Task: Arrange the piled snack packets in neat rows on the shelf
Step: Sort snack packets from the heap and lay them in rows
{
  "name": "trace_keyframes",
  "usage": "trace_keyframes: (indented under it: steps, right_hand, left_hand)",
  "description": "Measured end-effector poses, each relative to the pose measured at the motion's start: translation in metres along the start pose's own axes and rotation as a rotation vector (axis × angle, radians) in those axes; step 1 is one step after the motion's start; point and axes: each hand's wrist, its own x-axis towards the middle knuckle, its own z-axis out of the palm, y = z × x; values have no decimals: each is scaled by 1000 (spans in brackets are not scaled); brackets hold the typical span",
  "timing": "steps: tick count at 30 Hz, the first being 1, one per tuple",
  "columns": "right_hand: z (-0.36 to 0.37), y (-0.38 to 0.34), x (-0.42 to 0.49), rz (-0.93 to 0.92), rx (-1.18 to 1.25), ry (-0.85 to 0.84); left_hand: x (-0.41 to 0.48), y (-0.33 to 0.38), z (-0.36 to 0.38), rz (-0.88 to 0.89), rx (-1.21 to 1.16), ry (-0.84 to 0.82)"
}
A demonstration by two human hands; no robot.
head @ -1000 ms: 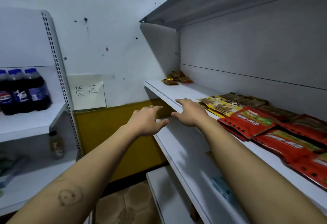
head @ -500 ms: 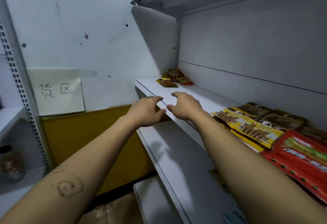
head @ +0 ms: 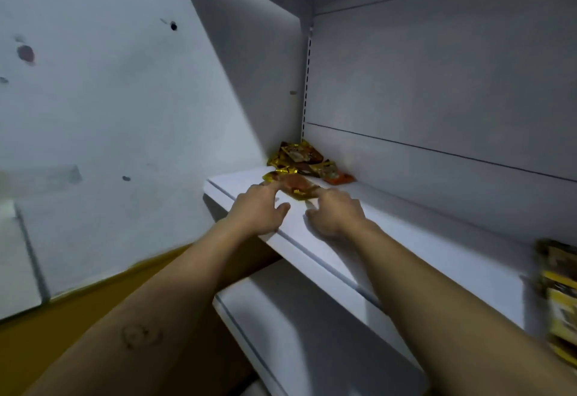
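A small pile of gold and orange snack packets (head: pixel 304 161) lies in the far left corner of the white shelf (head: pixel 390 239). One orange packet (head: pixel 295 183) lies flat in front of the pile. My left hand (head: pixel 257 211) reaches over the shelf's front edge, its index fingertip at that packet's left end. My right hand (head: pixel 335 211) lies on the shelf with its index finger stretched to the packet's right end. Neither hand grips anything; whether the fingertips touch the packet is blurred.
Yellow and brown packets (head: pixel 559 295) lie on the same shelf at the right edge of view. A lower white shelf (head: pixel 312 333) juts out below. The shelf's side panel (head: pixel 249 83) and back panel (head: pixel 437 98) close the corner. A white wall (head: pixel 93 114) stands left.
Both hands have moved forward along the shelf toward the corner pile, reaching the front orange packet. The view has swung left and closer; the red packets have left the frame.
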Motion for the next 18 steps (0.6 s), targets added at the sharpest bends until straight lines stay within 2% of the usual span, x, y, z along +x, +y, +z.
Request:
trace_keyframes:
  steps: [6,10,14,18]
  right_hand:
    - [1,11,57,47,-91,-18]
    - [3,12,78,8,-29,140]
    - [14,11,86,5,-26,292]
    - [24,9,76,16,-85,271]
  left_hand:
    - [87,-29,31,125,-3,-70]
    - [114,-36,48,211,1,-179]
    - [116,-36,51,314,83,-59]
    - [108,-35,47,328,74,28]
